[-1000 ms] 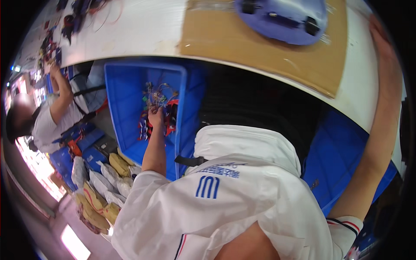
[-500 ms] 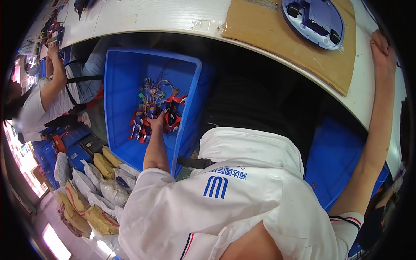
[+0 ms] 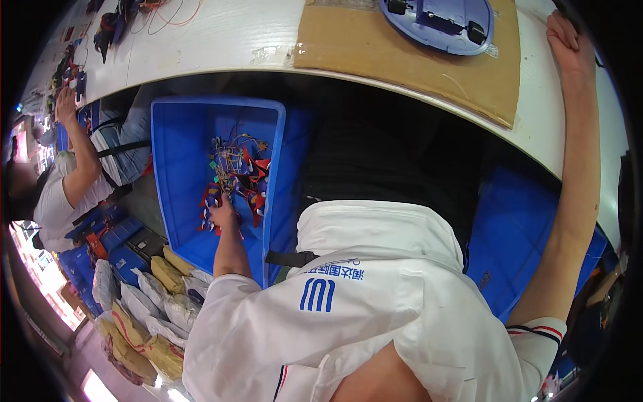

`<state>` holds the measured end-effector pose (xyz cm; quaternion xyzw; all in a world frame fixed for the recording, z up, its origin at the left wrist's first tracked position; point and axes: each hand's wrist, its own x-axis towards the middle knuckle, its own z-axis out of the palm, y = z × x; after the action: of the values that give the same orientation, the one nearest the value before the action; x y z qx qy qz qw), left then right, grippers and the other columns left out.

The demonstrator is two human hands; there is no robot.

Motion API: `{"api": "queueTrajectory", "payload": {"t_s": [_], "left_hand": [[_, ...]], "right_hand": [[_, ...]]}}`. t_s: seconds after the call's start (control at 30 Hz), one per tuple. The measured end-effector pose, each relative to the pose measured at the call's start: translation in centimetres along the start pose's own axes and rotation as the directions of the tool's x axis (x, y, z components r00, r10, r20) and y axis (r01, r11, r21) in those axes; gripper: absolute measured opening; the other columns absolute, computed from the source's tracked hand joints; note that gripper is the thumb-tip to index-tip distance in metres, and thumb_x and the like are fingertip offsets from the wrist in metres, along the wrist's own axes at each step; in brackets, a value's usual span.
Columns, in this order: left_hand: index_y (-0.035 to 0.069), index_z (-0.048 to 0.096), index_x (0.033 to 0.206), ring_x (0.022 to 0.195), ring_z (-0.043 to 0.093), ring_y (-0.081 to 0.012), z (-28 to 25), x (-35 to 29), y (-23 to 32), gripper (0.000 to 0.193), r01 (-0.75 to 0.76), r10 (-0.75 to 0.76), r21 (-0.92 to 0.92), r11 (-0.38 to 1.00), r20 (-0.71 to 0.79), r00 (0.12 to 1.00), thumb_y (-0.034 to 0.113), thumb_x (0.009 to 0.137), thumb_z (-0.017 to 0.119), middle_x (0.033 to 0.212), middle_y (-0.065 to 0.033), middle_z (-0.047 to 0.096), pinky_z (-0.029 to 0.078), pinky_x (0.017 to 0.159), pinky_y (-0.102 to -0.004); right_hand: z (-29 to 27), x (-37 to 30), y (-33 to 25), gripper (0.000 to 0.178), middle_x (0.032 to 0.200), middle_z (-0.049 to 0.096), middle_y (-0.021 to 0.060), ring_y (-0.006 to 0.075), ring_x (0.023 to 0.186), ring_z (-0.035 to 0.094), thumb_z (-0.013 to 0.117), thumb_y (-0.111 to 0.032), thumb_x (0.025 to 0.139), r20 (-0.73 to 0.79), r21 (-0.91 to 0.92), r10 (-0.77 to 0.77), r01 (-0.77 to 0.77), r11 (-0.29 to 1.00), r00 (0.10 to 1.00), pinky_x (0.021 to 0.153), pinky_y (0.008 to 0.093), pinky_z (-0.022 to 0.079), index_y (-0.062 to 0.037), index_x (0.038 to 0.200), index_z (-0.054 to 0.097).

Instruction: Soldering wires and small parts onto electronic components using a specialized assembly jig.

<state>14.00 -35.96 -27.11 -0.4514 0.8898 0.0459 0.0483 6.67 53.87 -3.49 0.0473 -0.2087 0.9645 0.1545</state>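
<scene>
My left hand (image 3: 222, 213) reaches down into a blue plastic bin (image 3: 175, 181). Its thumb and fingers close round a red and purple part (image 3: 213, 194) in a pile of similar parts; the fingertips are partly hidden. Thin coloured wires (image 3: 234, 151) with small connectors spread from the pile. At the far right, my right hand (image 3: 566, 41) rests on the white table with its fingers curled in, and I see nothing in them. To its left, a purple oval device base (image 3: 439, 30) with black wheels lies on a cardboard sheet (image 3: 402, 80).
A second blue bin (image 3: 512, 234) stands under the table to my right. Several white and tan packed bags (image 3: 164, 295) lie at my lower left. Another person (image 3: 77, 167) sits at the table on the far left. Dark parts with red wires (image 3: 117, 27) lie on the table.
The table, cardboard and device base have shifted left and up in view, while the bin sits lower. My left hand stays among the parts and my right hand stays on the table.
</scene>
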Motion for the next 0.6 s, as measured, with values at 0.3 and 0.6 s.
{"api": "queueTrajectory", "payload": {"t_s": [0.3, 0.6], "left_hand": [[0.005, 0.035, 0.141, 0.127, 0.038, -0.0449, -2.3, 7.9, -5.8, 0.113, 0.244, -0.209, -0.167, 0.955, 0.202, 0.957, 0.076, 0.059, 0.067, 0.141, -0.0282, 0.033, 0.037, 0.105, -0.0478], [0.006, 0.034, 0.141, 0.131, 0.031, -0.0428, -0.1, 3.6, -3.5, 0.11, 0.277, -0.272, -0.142, 0.95, 0.054, 0.961, 0.062, 0.056, 0.077, 0.136, -0.0257, 0.042, 0.035, 0.105, -0.0465]], "right_hand": [[3.0, -0.8, 1.3, 0.018, 0.058, 0.035, 0.0006, 0.0038, 0.041, 0.023, 0.035, -0.006, 0.099, 0.067, -0.148, 0.093, -0.083, 0.985, 0.993, 0.042, 0.0182, 0.02, 0.0027, 0.087, 0.044], [4.2, -2.2, -0.8, 0.011, 0.054, 0.032, -0.002, 0.0038, 0.036, 0.021, 0.04, -0.004, 0.096, -0.252, -0.329, -0.045, -0.042, 0.944, 0.967, 0.04, 0.0185, 0.021, 0.0029, 0.086, 0.041]]}}
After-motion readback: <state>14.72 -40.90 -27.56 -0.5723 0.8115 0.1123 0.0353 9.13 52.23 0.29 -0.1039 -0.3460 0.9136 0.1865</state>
